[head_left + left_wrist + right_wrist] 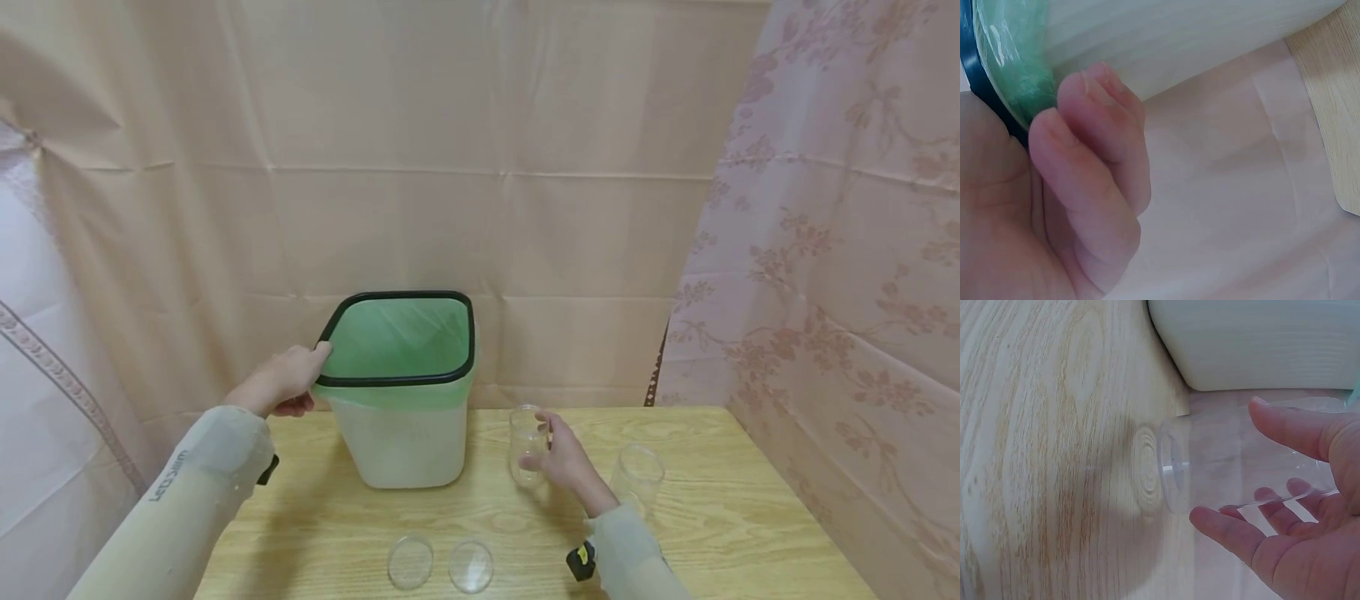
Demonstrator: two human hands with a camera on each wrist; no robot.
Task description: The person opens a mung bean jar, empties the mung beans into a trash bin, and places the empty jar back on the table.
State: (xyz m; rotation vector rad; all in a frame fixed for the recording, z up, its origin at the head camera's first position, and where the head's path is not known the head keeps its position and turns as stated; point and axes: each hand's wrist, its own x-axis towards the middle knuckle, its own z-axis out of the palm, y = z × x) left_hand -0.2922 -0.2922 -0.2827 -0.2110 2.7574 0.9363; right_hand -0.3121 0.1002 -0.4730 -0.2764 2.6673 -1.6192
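A whitish trash bin (408, 442) with a green bag liner (397, 337) and a black rim (405, 381) stands on the table, left of centre. At its left side my left hand (296, 375) grips the rim, thumb on top and fingers curled below; the left wrist view shows those fingers (1094, 169) close up. My right hand (564, 458) holds a clear jar (1222, 462) upright, with the thumb on one side and the fingers around the other. Whether the jar's base touches the table is hard to tell.
Another clear jar (641, 471) stands to the right, partly behind the right forearm. Two clear round discs (410, 562) lie near the front of the wooden table (720, 517). Beige cloth (480, 208) hangs behind, and patterned pink cloth (855, 275) on the right.
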